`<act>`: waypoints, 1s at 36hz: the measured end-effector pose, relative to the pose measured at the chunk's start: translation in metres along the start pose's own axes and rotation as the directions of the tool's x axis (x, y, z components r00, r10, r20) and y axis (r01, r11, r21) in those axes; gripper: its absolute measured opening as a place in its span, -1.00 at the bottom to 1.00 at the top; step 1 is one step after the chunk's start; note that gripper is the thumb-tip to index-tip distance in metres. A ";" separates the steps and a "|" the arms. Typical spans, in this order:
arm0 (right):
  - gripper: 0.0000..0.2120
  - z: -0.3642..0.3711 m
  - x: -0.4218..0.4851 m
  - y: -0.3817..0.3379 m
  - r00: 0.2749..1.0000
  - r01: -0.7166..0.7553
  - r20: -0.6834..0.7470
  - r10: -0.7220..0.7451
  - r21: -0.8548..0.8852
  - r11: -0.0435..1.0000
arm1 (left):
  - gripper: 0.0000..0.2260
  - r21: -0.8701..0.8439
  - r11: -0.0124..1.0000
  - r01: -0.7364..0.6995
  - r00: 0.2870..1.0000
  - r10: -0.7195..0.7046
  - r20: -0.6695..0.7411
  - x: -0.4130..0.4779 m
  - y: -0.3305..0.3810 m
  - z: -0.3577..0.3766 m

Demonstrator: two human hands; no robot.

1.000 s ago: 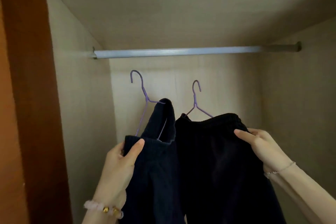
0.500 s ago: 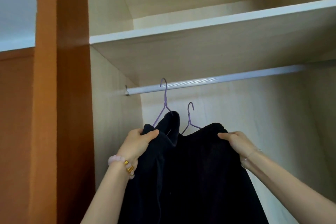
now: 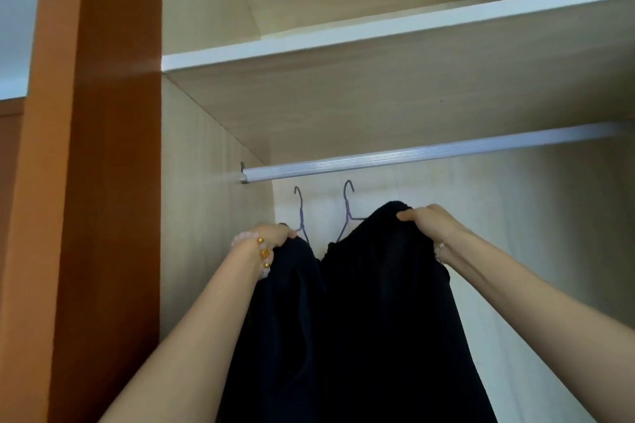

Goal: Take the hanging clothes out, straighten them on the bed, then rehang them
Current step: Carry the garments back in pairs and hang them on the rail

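Observation:
Two dark navy garments hang from thin purple hangers inside the wardrobe. My left hand grips the top of the left garment, whose hanger hook stands just below the rail. My right hand grips the top edge of the right garment; its hanger hook also sits below the silver rail, not over it. Both arms reach upward.
A white-edged shelf runs above the rail. The wardrobe's beige left wall is close to my left hand. An orange-brown wardrobe frame stands at the left.
Both hands have lifted the garments higher, close under the rail. The left hanger's hook, which overlapped the rail half a second ago, now shows below it. The view has tilted upward.

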State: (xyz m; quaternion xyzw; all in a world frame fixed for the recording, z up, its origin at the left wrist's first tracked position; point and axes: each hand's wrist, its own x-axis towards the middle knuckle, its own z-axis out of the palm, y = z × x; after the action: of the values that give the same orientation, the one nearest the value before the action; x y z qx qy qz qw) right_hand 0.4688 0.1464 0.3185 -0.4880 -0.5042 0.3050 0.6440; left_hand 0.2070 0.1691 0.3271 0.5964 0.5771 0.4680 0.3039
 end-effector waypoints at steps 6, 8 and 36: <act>-0.61 -0.003 0.008 -0.037 0.995 0.101 0.014 -0.101 0.054 0.993 | -0.64 0.053 0.994 -0.091 0.987 0.097 -0.126 0.006 0.043 -0.019; -0.61 -0.005 0.004 -0.044 0.989 0.145 0.005 -0.146 0.075 0.987 | -0.66 0.027 0.993 -0.119 0.983 0.121 -0.141 0.001 0.047 -0.020; -0.89 -0.002 -0.083 0.075 0.909 0.416 0.066 -0.412 -0.210 0.885 | -0.76 0.095 0.913 -0.398 0.794 0.394 -0.463 -0.076 -0.087 0.059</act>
State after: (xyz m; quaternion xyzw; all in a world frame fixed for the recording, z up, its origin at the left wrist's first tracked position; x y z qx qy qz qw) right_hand 0.4526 0.0982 0.2191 -0.4343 -0.6333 0.1078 0.6314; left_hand 0.2338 0.1191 0.2108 0.5702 0.4941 0.6542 0.0516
